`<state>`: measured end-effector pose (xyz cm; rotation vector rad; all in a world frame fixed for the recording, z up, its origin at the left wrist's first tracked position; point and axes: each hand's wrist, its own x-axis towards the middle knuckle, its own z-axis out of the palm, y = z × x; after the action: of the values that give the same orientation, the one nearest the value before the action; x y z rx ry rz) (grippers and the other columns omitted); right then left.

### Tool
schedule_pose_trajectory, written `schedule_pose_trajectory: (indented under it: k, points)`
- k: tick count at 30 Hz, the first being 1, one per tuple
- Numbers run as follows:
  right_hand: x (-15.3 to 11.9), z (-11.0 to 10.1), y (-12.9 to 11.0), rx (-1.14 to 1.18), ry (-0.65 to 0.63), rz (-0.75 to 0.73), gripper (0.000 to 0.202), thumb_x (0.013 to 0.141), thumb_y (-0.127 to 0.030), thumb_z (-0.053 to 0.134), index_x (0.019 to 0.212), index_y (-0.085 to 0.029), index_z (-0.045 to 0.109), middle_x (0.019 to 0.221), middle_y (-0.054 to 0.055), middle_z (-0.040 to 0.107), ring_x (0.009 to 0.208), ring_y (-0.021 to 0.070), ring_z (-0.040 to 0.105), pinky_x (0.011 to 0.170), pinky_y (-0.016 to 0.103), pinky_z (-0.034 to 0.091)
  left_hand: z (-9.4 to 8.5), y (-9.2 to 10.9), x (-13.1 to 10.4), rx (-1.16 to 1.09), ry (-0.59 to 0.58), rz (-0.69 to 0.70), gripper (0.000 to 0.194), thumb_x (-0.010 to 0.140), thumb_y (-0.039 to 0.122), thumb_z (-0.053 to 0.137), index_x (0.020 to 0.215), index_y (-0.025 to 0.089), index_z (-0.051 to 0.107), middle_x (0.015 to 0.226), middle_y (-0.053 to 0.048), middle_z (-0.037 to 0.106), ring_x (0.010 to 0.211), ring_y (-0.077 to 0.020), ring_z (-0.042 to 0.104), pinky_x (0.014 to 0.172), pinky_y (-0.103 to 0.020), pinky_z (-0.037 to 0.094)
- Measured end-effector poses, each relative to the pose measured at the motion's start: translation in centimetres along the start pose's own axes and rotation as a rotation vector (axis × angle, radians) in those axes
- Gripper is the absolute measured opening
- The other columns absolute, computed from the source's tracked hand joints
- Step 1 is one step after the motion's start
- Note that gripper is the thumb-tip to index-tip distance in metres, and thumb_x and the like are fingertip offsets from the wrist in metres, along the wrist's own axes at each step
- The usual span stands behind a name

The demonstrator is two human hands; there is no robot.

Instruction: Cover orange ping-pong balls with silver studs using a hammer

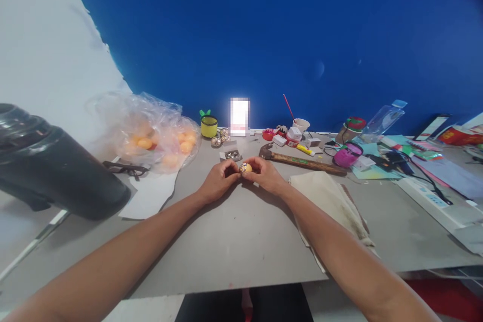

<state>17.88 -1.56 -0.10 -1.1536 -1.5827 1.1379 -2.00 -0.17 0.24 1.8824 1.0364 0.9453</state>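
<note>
One orange ball (247, 168), partly covered with shiny pieces, is held just above the middle of the counter (230, 241). The right hand (267, 175) has its grip closed on it, thumb and fingers pinching its side. The left hand (219, 180) has its thumb and forefinger nearly together at the ball's left edge; whether that grip has hold of anything cannot be told.

Three shiny balls (216, 142) show beside one yellow container (209, 129). One small box (237, 160) of metal pieces lies just beyond the left fingers; the pieces are too small to count. One hammer (302, 160) lies beyond the right hand, and one cloth (328, 195) spreads beside and partly behind the right forearm. One white cup (302, 125) holds a red stick (289, 107).

To the left are a dark flask (71, 166) and a pair of glasses (130, 169). Crumpled clear plastic (158, 105) blurs several orange balls (144, 142), so their number is uncertain. The fingers cover part of the held ball, and a pixelated white patch (240, 114) hides what stands by the wall.
</note>
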Motion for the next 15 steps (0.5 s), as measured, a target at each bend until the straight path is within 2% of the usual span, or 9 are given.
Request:
schedule_pose_trajectory:
  k: [4,8,15]
  points:
    - [0.1,0.2,-0.1,-0.024,0.031,-0.034,0.034,0.074,-0.035,0.078,0.103,-0.020,0.068,0.095,0.002,0.071,0.080,0.0160,0.064,0.072,0.031,0.056,0.2,-0.3,0.2,-0.167,0.025,-0.048,0.024,0.077,0.035,0.073,0.091,0.018,0.064,0.087,-0.002,0.071,0.081,-0.0189,0.065,0.076,-0.032,0.052]
    - [0.1,0.5,-0.3,-0.043,0.069,-0.085,0.035,0.073,-0.033,0.079,0.104,-0.021,0.070,0.099,0.002,0.072,0.084,0.0169,0.065,0.078,0.034,0.057,0.0,-0.6,0.5,-0.342,-0.006,-0.136,0.030,0.072,0.034,0.076,0.095,0.016,0.067,0.090,-0.005,0.075,0.082,-0.0205,0.069,0.076,-0.033,0.055]
    - [0.2,1.5,-0.3,-0.235,0.126,-0.253,0.035,0.074,-0.022,0.077,0.109,-0.023,0.073,0.110,0.004,0.072,0.100,0.0205,0.066,0.082,0.033,0.055,-0.1,-0.5,0.7,-0.336,0.008,-0.128,0.034,0.069,0.022,0.069,0.102,0.014,0.069,0.094,-0.007,0.077,0.083,-0.0203,0.070,0.074,-0.031,0.054]
